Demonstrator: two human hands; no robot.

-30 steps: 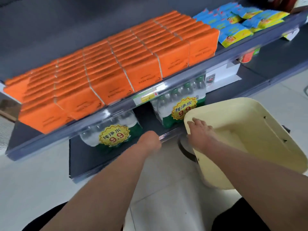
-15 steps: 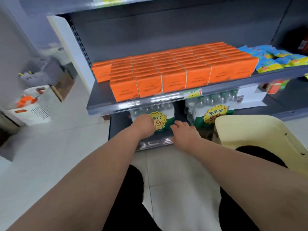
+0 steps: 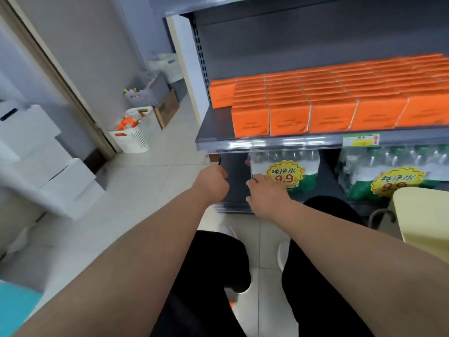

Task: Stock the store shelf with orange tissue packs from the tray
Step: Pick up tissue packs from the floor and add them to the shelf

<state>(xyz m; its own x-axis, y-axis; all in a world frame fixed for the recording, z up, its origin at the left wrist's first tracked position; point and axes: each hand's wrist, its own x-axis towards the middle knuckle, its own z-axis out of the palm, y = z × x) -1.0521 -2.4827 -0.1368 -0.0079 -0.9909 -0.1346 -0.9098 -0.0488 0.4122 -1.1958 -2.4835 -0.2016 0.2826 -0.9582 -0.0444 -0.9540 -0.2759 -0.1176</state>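
Both reach low; left hand [image 3: 213, 184] clenched (a fist); right hand [image 3: 266, 193] spread flat.

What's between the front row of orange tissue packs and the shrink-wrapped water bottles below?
Head view: only the grey shelf edge with its clear price rail, carrying a green-and-yellow price tag.

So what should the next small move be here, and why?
Probably swing the right hand over to the yellow tray for another pack. Neither hand holds a pack: the left hand is curled beside the bottom shelf, the right is open at its front edge. The orange tissue packs leave a bare spot at their shelf's left end. The tray's inside is out of view.
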